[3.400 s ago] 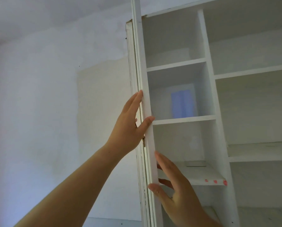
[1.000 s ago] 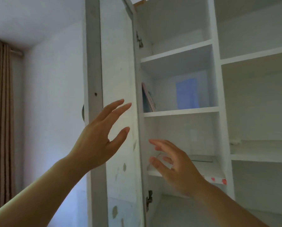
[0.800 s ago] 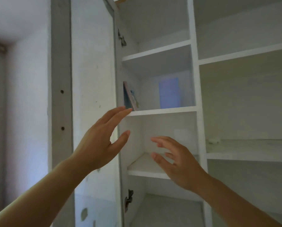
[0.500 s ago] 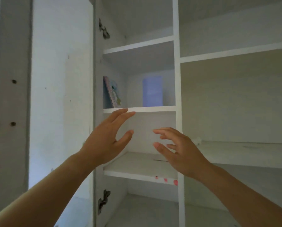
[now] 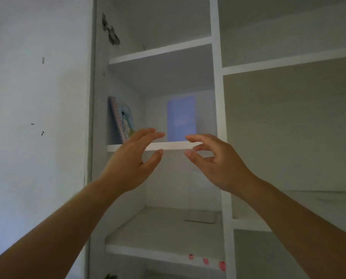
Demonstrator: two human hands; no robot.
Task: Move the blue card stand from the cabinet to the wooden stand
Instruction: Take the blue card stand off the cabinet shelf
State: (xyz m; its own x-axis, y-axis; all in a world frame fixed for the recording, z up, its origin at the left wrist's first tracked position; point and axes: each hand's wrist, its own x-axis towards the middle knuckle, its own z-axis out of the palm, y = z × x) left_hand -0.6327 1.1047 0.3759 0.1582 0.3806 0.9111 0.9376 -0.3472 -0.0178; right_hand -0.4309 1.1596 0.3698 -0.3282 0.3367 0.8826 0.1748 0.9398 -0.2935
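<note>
Open cabinet shelf — blue card stand behind spread fingers.

One white cabinet stood open, with one door swung out at the left. In its left column three shelf boards showed; in the right column, three more. One blue card stand stood far back on the middle left shelf, and one picture book leaned at that shelf's left end. One flat pale card lay on the shelf below. Three red stickers marked that lower shelf's near edge. Two hands were raised, one left hand and one right hand, both empty.
</note>
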